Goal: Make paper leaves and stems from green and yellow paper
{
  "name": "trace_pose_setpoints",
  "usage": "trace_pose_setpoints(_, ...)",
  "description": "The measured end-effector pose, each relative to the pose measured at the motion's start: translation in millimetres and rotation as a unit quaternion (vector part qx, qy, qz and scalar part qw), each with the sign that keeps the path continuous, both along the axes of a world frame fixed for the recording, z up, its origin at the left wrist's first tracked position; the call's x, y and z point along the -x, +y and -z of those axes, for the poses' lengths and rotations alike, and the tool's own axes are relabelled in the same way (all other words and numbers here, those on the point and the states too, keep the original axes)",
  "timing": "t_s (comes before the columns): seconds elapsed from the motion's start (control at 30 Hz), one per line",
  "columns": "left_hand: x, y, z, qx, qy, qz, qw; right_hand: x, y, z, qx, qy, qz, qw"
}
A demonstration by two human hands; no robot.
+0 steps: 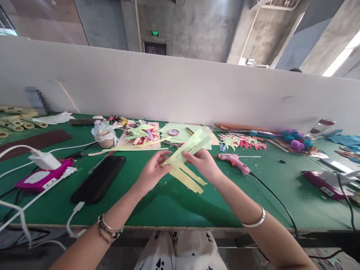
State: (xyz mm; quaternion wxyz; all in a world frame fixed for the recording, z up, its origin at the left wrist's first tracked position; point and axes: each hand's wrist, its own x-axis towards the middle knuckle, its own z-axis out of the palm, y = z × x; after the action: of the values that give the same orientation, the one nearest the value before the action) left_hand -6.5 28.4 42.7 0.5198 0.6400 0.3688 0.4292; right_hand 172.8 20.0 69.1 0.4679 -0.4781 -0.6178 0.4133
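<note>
Both of my hands hold pale green and yellow paper strips (188, 179) above the green table. My left hand (155, 168) pinches their left end between thumb and fingers. My right hand (204, 165) grips the strips on the upper right side, thumb on top. Some strips point up and to the right, while yellow ones hang down to the right. Just right of my right hand lies a pink glue gun (234, 160) with a black cord. Behind my hands are light green paper sheets (176, 129) with a roll of tape (173, 132) on them.
A pile of coloured paper scraps (143, 133) and a decorated pot (105, 135) stand back left. A black phone (98, 180) and a magenta power strip (45, 175) with white cables lie left. Red zigzag paper pieces (250, 141) and another power strip (323, 184) are right.
</note>
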Motion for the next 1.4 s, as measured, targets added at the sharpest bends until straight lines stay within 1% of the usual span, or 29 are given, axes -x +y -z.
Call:
trace_pose_setpoints(0.17, 2, -1, 9.7, 0.006, 0.071, 0.035, 0.997, 8, 2, 8.7, -0.015, -0.026, -0.061, 0.998)
trace_pose_setpoints(0.23, 1, 0, 13.7, 0.001, 0.096, 0.028, 0.995, 10, 3, 11.3, -0.025, -0.04, -0.068, 0.997)
trace_pose_setpoints(0.3, 0, 2, 16.6, -0.006, 0.118, 0.013, 0.993, 10, 5, 11.6, -0.04, -0.037, -0.049, 0.997)
trace_pose_setpoints(0.37, -1, 1, 17.6, -0.008, 0.135, 0.006, 0.991, 9, 7, 10.4, -0.046, -0.023, -0.014, 0.999)
trace_pose_setpoints(0.43, -1, 0, 17.3, -0.002, 0.149, 0.003, 0.989, 6, 11, 8.9, -0.037, -0.01, 0.019, 0.999)
trace_pose_setpoints(0.5, 0, -1, 16.6, 0.005, 0.155, 0.002, 0.988, 3, 14, 7.5, -0.024, -0.006, 0.038, 0.999)
trace_pose_setpoints(0.57, 0, -2, 16.1, 0.011, 0.158, 0.008, 0.987, 0, 16, 6.4, -0.016, -0.006, 0.04, 0.999)
trace_pose_setpoints(0.63, 2, -4, 15.9, 0.024, 0.15, 0.016, 0.988, -3, 17, 5.0, -0.01, -0.007, 0.026, 1.0)
trace_pose_setpoints(0.7, 3, -5, 15.3, 0.042, 0.137, 0.024, 0.989, -5, 18, 3.2, -0.008, -0.017, 0.011, 1.0)
trace_pose_setpoints(0.77, 5, -8, 14.0, 0.058, 0.131, 0.022, 0.989, -8, 19, 1.6, -0.011, -0.033, 0.012, 0.999)
trace_pose_setpoints(0.9, 9, -10, 11.0, 0.086, 0.13, 0.007, 0.988, -12, 25, 1.3, -0.049, -0.07, 0.04, 0.996)
trace_pose_setpoints(1.03, 15, -8, 12.1, 0.114, 0.136, 0.005, 0.984, -15, 33, 3.5, -0.09, -0.096, 0.055, 0.99)
trace_pose_setpoints(1.13, 22, -5, 14.8, 0.117, 0.142, 0.018, 0.983, -18, 39, 3.9, -0.084, -0.07, 0.054, 0.993)
trace_pose_setpoints(1.23, 27, -4, 15.7, 0.111, 0.151, 0.017, 0.982, -23, 46, 2.7, -0.075, -0.042, 0.059, 0.994)
trace_pose_setpoints(1.33, 33, -3, 13.5, 0.117, 0.153, 0.011, 0.981, -29, 55, -1.2, -0.09, -0.006, 0.094, 0.991)
trace_pose_setpoints(1.4, 37, -1, 10.9, 0.121, 0.154, 0.001, 0.981, -37, 63, -6.5, -0.126, 0.037, 0.133, 0.982)
